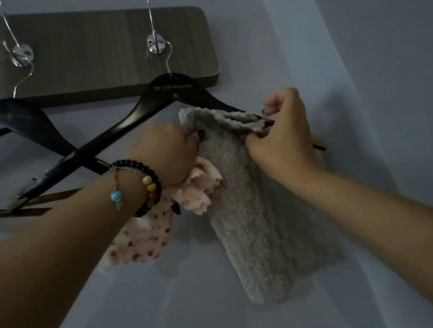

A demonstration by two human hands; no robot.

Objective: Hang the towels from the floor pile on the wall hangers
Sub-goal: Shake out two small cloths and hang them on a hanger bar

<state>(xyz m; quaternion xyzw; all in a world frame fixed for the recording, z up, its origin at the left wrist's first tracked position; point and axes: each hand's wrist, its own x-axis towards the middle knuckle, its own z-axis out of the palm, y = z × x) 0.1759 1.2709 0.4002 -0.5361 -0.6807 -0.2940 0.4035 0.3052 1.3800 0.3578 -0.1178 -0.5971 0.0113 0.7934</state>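
Observation:
A grey towel [260, 222] hangs over the right part of a black hanger [130, 120], which is tilted down to the left on a chrome hook [155, 43]. My right hand [279, 132] pinches the towel's folded top edge at the hanger's right end. My left hand [169, 156], with bead bracelets on the wrist, is closed around the towel's left edge and also holds a white cloth with red dots [147, 236], which dangles below the wrist.
A second black hanger [20, 120] hangs from the left hook [22, 55] and crosses the first one. Both hooks sit on a dark wooden wall board [87, 56]. The wall around it is pale blue; a wall corner runs down at the right.

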